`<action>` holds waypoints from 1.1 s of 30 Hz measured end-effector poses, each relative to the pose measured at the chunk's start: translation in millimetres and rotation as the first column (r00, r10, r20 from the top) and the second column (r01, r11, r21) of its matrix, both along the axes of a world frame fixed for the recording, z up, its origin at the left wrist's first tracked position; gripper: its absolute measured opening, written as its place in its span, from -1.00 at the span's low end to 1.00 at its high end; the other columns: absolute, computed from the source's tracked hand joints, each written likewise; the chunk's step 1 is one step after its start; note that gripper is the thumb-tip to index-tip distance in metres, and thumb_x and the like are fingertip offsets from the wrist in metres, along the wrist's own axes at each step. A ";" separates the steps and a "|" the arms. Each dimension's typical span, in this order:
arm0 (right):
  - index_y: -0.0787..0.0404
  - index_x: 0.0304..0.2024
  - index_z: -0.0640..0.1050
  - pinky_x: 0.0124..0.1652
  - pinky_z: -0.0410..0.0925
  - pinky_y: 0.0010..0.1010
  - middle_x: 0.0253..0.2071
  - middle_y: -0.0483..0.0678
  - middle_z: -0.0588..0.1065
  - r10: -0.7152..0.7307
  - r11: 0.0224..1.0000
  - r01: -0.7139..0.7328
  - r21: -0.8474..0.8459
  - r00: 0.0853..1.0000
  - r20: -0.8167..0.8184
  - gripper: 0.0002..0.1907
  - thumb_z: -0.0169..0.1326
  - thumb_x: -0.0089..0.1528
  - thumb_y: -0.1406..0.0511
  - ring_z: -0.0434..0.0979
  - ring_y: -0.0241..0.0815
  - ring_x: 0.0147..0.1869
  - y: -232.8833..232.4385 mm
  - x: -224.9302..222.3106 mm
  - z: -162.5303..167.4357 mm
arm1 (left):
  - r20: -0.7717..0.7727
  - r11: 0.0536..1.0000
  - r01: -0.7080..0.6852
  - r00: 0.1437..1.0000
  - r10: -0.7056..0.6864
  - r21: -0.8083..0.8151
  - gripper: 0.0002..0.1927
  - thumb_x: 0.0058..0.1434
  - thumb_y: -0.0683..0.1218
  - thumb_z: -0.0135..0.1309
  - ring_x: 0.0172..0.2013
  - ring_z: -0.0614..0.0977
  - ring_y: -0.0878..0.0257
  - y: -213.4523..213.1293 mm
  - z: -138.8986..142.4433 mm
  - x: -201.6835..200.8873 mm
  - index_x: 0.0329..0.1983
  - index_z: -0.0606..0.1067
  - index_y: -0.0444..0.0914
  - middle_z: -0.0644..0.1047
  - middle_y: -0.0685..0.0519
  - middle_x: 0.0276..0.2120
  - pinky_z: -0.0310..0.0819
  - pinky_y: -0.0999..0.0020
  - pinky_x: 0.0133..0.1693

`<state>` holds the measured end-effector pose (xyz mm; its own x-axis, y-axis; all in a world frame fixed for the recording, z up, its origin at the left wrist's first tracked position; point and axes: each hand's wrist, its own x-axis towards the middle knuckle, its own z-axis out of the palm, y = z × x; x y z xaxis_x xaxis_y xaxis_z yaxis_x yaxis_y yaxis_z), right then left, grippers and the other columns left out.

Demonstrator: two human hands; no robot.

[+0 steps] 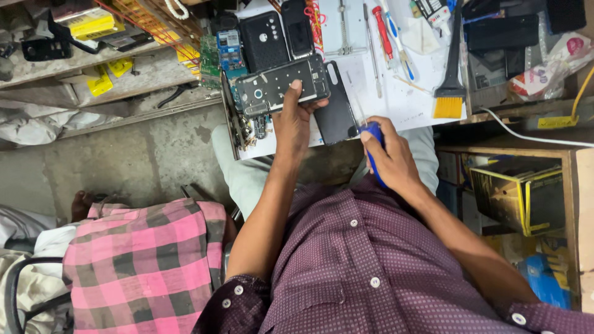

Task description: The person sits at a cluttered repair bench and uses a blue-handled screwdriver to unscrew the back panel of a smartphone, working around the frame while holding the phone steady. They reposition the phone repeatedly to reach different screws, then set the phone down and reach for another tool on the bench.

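While the person sits over a white work board [402,99] resting across the knees, the left hand [292,124] grips an opened phone frame [281,85], thumb on top of it and fingers curled under its near edge, so the frame lies tilted across the board's left part with its inner side up. Beside it on the board, just right of the left hand, lies a black phone back cover [337,105], flat and close against the frame's end. Closed around a blue-handled screwdriver [373,151], the right hand [390,158] holds the tool at the board's near edge, thumb pressed on the upper end of the handle; the clear shaft points up toward the black cover, though its tip is too faint to place. Farther up the board sit two dark phones [275,37], side by side, with a green circuit board [210,55] at their left. A red-handled screwdriver [383,31] and metal tweezers [343,28] lie along the far part, and a black brush with yellow bristles [450,86] rests at the right edge. At lower left, someone in a pink checked cloth [142,266] sits close by.
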<state>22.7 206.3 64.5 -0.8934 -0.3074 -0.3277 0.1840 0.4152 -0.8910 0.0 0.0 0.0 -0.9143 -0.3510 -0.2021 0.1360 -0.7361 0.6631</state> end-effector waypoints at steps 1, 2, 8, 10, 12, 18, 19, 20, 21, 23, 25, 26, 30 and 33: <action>0.21 0.14 0.39 -0.51 0.34 -0.40 -0.50 -0.10 0.43 0.026 1.000 -0.027 -0.008 0.999 -0.026 -0.68 -0.02 0.38 0.23 0.44 -0.30 -0.54 2.3 0.6 2.6 | -0.005 1.000 -0.013 1.000 0.013 -0.002 -0.71 0.43 -0.07 0.06 -0.17 0.69 0.15 2.0 1.0 -2.6 0.05 0.47 -0.40 0.60 -0.07 -0.13 0.67 0.16 -0.17; 0.21 0.15 0.39 -0.50 0.35 -0.41 -0.51 -0.10 0.42 0.049 0.999 -0.050 -0.013 0.998 -0.044 -0.68 -0.03 0.38 0.23 0.44 -0.31 -0.54 4.2 2.1 4.6 | -0.003 1.000 -0.023 1.000 0.023 -0.002 -0.71 0.42 -0.08 0.07 -0.16 0.68 0.16 4.1 1.4 -2.9 0.06 0.46 -0.39 0.59 -0.05 -0.12 0.67 0.15 -0.17; 0.18 0.17 0.40 -0.50 0.34 -0.39 -0.58 -0.09 0.42 0.106 0.993 -0.106 0.055 0.994 0.008 -0.64 0.00 0.36 0.21 0.46 -0.29 -0.56 -4.4 -7.8 6.8 | -0.014 1.000 0.006 1.000 -0.006 -0.025 -0.70 0.43 -0.07 0.07 -0.18 0.68 0.16 7.3 5.5 -13.6 0.07 0.47 -0.38 0.60 -0.05 -0.13 0.67 0.16 -0.15; 0.18 0.17 0.40 -0.50 0.34 -0.39 -0.58 -0.09 0.42 0.121 0.990 -0.120 0.071 0.993 -0.006 -0.65 0.00 0.37 0.20 0.46 -0.29 -0.55 -6.8 -12.5 7.7 | -0.013 0.999 0.022 1.000 -0.022 -0.040 -0.70 0.44 -0.06 0.07 -0.19 0.68 0.16 5.3 6.3 -15.6 0.07 0.47 -0.38 0.60 -0.07 -0.14 0.66 0.17 -0.15; 0.18 0.16 0.40 -0.50 0.34 -0.39 -0.57 -0.10 0.43 0.129 0.989 -0.128 0.078 0.992 -0.011 -0.65 0.00 0.37 0.19 0.47 -0.30 -0.55 -6.8 -15.2 7.8 | -0.008 0.999 0.032 0.999 -0.033 -0.041 -0.71 0.44 -0.07 0.07 -0.19 0.68 0.15 6.9 5.8 -18.1 0.07 0.47 -0.38 0.60 -0.08 -0.14 0.66 0.16 -0.15; 0.20 0.16 0.39 -0.51 0.37 -0.43 -0.49 -0.13 0.45 0.005 1.000 -0.004 -0.009 0.999 0.051 -0.67 -0.03 0.38 0.21 0.46 -0.34 -0.52 -8.9 -22.3 7.6 | -0.028 0.999 0.036 0.999 -0.037 -0.017 -0.72 0.42 -0.08 0.07 -0.17 0.69 0.15 5.7 6.6 -21.6 0.05 0.47 -0.37 0.61 -0.06 -0.13 0.67 0.15 -0.16; 0.20 0.15 0.39 -0.51 0.36 -0.43 -0.49 -0.12 0.45 -0.021 1.000 0.021 -0.014 0.999 0.035 -0.68 -0.04 0.39 0.22 0.45 -0.33 -0.53 -5.2 -26.8 8.8 | -0.025 0.999 0.036 0.999 -0.036 -0.009 -0.72 0.42 -0.08 0.07 -0.16 0.69 0.15 3.4 6.8 -19.6 0.05 0.47 -0.38 0.61 -0.06 -0.13 0.67 0.15 -0.17; 0.21 0.14 0.39 -0.51 0.35 -0.43 -0.49 -0.12 0.45 -0.048 0.999 0.048 -0.021 0.999 0.018 -0.69 -0.04 0.40 0.23 0.44 -0.32 -0.53 -3.4 -29.9 9.9 | -0.023 0.999 0.036 0.999 -0.036 -0.002 -0.72 0.42 -0.08 0.07 -0.16 0.69 0.15 1.9 7.0 -19.7 0.05 0.47 -0.38 0.61 -0.06 -0.13 0.67 0.15 -0.17; 0.21 0.14 0.39 -0.51 0.35 -0.43 -0.48 -0.12 0.44 -0.026 0.999 0.026 -0.043 1.000 0.012 -0.69 -0.04 0.39 0.23 0.44 -0.33 -0.52 -2.7 -30.2 10.9 | -0.031 0.999 0.033 0.999 -0.033 0.001 -0.73 0.42 -0.08 0.07 -0.16 0.69 0.15 1.8 6.7 -21.7 0.05 0.47 -0.37 0.60 -0.05 -0.12 0.68 0.14 -0.17; 0.21 0.14 0.41 -0.50 0.35 -0.43 -0.46 -0.11 0.43 0.019 0.996 -0.018 -0.084 1.000 0.009 -0.70 -0.02 0.39 0.25 0.43 -0.33 -0.50 1.0 -25.1 13.0 | -0.037 1.000 0.025 0.999 -0.025 0.010 -0.74 0.41 -0.09 0.07 -0.16 0.69 0.16 4.0 4.7 -21.5 0.05 0.46 -0.35 0.59 -0.03 -0.12 0.69 0.12 -0.16; 0.18 0.14 0.41 -0.51 0.36 -0.43 -0.49 -0.11 0.43 0.040 0.998 -0.038 -0.049 0.999 0.029 -0.69 -0.01 0.37 0.25 0.43 -0.33 -0.52 -3.0 -20.9 12.4 | -0.036 0.999 0.041 0.999 -0.041 0.001 -0.73 0.44 -0.08 0.06 -0.15 0.69 0.14 5.2 3.7 -20.4 0.06 0.47 -0.37 0.60 -0.06 -0.11 0.68 0.13 -0.14; 0.17 0.15 0.42 -0.51 0.36 -0.42 -0.51 -0.11 0.43 0.054 0.998 -0.053 -0.035 0.998 0.035 -0.68 0.00 0.36 0.25 0.43 -0.33 -0.53 -6.1 -21.3 12.1 | -0.039 0.999 0.045 0.998 -0.045 -0.005 -0.73 0.45 -0.08 0.06 -0.15 0.69 0.14 4.5 3.9 -21.5 0.07 0.47 -0.38 0.60 -0.07 -0.11 0.67 0.14 -0.13; 0.16 0.15 0.43 -0.51 0.36 -0.41 -0.53 -0.10 0.44 0.047 0.999 -0.047 0.000 0.997 0.058 -0.68 0.02 0.35 0.25 0.45 -0.32 -0.54 -11.0 -20.5 11.3 | -0.023 0.999 0.040 0.999 -0.040 -0.019 -0.72 0.44 -0.09 0.05 -0.14 0.69 0.15 5.1 3.6 -19.1 0.08 0.46 -0.38 0.60 -0.04 -0.11 0.68 0.13 -0.14; 0.17 0.15 0.43 -0.50 0.37 -0.41 -0.53 -0.11 0.44 0.041 0.999 -0.040 -0.009 0.998 0.049 -0.67 0.01 0.35 0.24 0.45 -0.32 -0.54 -9.2 -22.0 11.0 | -0.021 0.999 0.047 0.999 -0.047 -0.016 -0.73 0.43 -0.10 0.05 -0.14 0.69 0.16 6.0 3.7 -19.7 0.08 0.46 -0.38 0.60 -0.04 -0.11 0.68 0.13 -0.15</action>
